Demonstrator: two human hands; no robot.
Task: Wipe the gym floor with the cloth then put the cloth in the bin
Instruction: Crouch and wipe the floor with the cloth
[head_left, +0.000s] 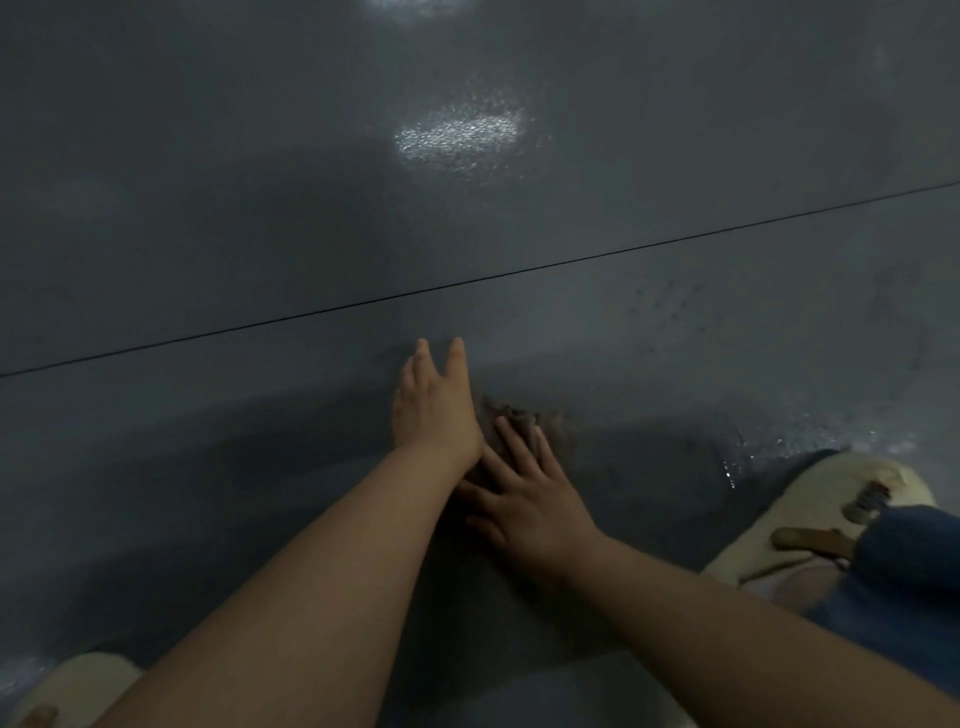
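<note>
1. Cloth (511, 426): dark, crumpled, lying on gym floor (260, 208) near bottom centre of view, mostly hidden under both hands.
2. Right hand (524, 499): fingers straight and spread, pressed flat on cloth; nothing curled round it, no pinch seen.
3. Left hand (434, 410): fingers extended fwd, palm down, just beside and partly over cloth's left edge; flat contact w/ floor or cloth, cannot tell which. No hold taken.
4. Handling, judged: soft, light, limp; looks damp, so likely to drag rather than slide. Bunches under pressure. Best taken by gathering crumpled middle in fingers, not by an edge.
5. Floor: grey, glossy, wet sheen and droplets to right; likely slippery under palms.
6. Edges: thin seam line (467, 283) crosses floor just beyond fingertips. Slippered foot (810, 519) near on right, second one (78, 686) at lower left.
7. Room: open floor fwd and left of hands. Bin not in view.
</note>
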